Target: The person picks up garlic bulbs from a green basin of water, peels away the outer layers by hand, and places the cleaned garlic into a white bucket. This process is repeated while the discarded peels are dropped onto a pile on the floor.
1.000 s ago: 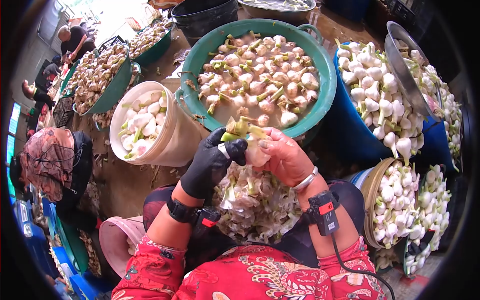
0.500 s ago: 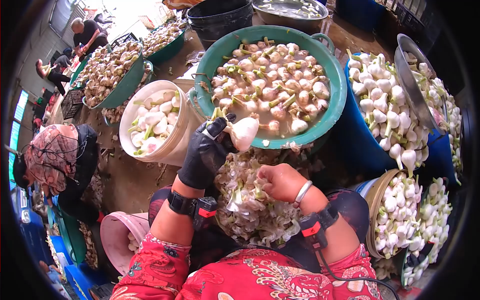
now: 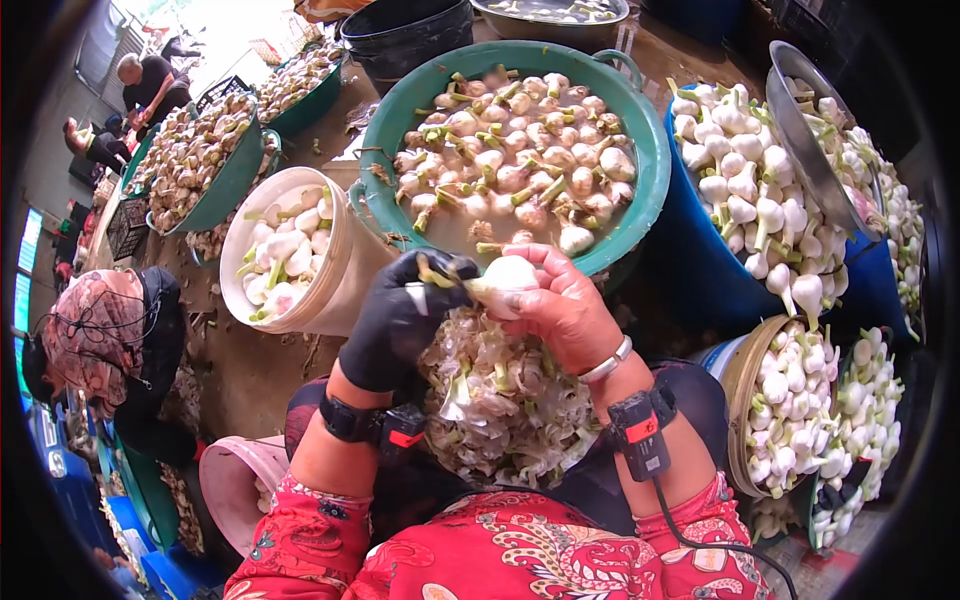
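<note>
Head view: white garlic bulb at green tub's six o'clock. Gloved left hand at nine, curled closed on bulb's neck; bare right hand at three, fingers cupping round end. Likely light, firm, slick if wet; neck best hold.

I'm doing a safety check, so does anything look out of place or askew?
The metal basin on the right appears steeply tilted beside heaped garlic, though the wide lens may exaggerate it. Also, the left hand wears a black glove; the right hand is bare.
</note>
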A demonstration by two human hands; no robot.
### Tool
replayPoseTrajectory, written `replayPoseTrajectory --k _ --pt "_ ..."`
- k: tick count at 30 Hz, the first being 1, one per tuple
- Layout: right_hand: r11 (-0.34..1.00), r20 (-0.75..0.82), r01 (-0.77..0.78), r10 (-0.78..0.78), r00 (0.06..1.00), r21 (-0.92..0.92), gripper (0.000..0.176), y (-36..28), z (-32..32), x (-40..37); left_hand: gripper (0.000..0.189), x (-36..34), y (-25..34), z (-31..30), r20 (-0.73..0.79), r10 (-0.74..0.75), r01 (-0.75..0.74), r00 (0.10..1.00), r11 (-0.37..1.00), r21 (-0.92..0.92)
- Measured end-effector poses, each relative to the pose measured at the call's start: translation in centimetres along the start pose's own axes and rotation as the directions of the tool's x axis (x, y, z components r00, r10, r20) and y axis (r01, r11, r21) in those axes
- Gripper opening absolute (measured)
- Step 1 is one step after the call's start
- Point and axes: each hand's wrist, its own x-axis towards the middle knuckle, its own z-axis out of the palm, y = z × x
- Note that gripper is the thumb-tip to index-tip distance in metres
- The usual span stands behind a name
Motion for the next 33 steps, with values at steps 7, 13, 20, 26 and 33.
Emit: replayPoseTrajectory --k 7,13,20,26,33 --pt "0.956 -0.138 0.290 -0.293 0.946 -0.041 0.058 -1.1 -0.9 0.1 0.052 -1.0 -1.3 0.2 0.056 -0.271 0.007 0.961 0.225 0.974" --pt "0.918 -0.093 0.319 -0.348 0.933 -0.238 0.056 0.1 0.5 0.1 0.053 -0.1 -1.6 1.6 0.066 -0.241 0.236 0.968 0.968 0.082" --pt "0.886 -0.190 0.322 -0.398 0.898 -0.335 0.032 0.5 0.0 0.3 0.053 0.7 -1.2 2.5 0.053 -0.164 0.170 0.985 0.976 -0.134" --pt "0.310 0.068 0.366 -0.675 0.735 -0.878 0.007 0.0 0.6 -0.2 0.052 0.6 -1.9 2.3 -0.022 -0.136 0.134 0.990 0.989 -0.066" --pt "-0.082 0.253 0.277 -0.702 0.666 -0.957 0.014 0.1 0.9 -0.9 0.054 0.2 -1.7 2.7 -0.018 -0.208 0.205 0.978 0.972 -0.113"
